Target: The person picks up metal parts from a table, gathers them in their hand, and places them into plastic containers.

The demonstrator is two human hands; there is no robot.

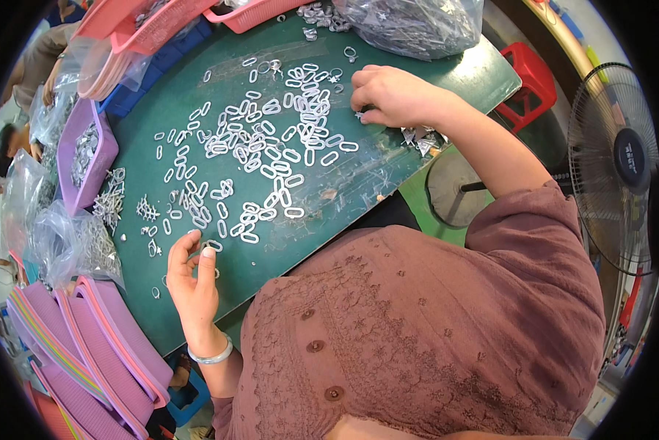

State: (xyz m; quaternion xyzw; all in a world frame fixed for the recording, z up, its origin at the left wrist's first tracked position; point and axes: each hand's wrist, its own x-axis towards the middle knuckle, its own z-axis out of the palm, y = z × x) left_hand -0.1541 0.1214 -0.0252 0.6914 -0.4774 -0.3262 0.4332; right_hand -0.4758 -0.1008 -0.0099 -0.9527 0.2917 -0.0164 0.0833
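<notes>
Littering scuffed green table (362, 176): links (268, 171). Fan (629, 160) rightward. Left hand (196, 290): fingers parted; right hand (394, 95): nearly pinched; holds unclear.

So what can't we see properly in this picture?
All in the head view:
Right hand: covers most of the small piece there.
Left hand: its own fingers hide whether it grips anything.
Clear bag: top edge cuts it off.
Gray cluster: pieces too tiny for detail.
</notes>
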